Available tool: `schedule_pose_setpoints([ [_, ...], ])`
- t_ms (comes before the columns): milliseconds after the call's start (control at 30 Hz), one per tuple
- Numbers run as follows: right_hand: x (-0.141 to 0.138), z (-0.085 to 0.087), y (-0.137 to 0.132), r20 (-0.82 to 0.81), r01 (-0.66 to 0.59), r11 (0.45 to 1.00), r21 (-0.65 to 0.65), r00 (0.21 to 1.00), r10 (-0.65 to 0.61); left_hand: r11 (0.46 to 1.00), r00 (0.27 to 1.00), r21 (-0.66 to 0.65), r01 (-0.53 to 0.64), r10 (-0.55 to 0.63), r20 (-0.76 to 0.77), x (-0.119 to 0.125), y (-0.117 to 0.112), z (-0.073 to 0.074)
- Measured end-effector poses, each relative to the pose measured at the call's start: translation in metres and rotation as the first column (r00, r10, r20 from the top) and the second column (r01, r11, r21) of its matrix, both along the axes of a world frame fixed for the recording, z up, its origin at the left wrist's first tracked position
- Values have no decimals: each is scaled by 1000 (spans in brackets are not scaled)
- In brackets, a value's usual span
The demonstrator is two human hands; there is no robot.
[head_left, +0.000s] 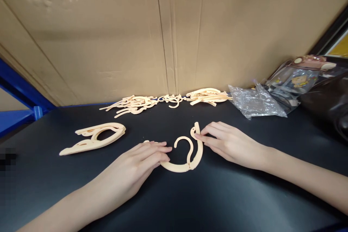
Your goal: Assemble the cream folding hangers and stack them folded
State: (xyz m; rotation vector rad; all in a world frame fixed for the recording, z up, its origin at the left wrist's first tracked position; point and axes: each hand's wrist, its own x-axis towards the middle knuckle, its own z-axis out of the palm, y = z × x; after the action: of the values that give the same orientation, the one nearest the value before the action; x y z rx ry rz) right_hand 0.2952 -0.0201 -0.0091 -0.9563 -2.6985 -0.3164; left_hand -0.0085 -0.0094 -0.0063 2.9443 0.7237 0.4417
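A cream plastic folding hanger [176, 167] lies on the black tabletop, its two arms curving upward around a hook [192, 147]. My left hand [145, 157] is closed over the hanger's left arm and hides most of it. On the other side, my right hand [224, 141] pinches the right arm near its upper end, fingertips along the edge. Another folded hanger [110, 139] rests to the left, apart from both hands, its two arms pointing left.
Along the cardboard wall [122, 36] lie a pile of hanger arms [136, 103], several loose hooks [172, 98] and a second stack of arms [208, 96]. Clear plastic bags [257, 101] sit at the back right, beside a printed pouch [301, 76]. A blue metal frame [20, 87] borders the left.
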Motion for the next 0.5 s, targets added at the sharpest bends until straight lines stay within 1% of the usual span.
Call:
schedule_pose_setpoints([
  [133,0,-1,-1,-20,-14,999,-44,1000,13,1000,1000,2,-6,6,15,3,-2,5],
  [300,0,0,-2,-90,-80,986,-147,994,67,998,997,-36,-50,52,53,2,-2,3],
  [400,-1,2,-3,-133,-112,966,-231,988,83,998,998,-54,-39,42,55,2,-2,2],
  [500,-4,6,-7,-198,-158,930,-332,976,95,998,999,-65,-18,21,47,3,-3,5],
])
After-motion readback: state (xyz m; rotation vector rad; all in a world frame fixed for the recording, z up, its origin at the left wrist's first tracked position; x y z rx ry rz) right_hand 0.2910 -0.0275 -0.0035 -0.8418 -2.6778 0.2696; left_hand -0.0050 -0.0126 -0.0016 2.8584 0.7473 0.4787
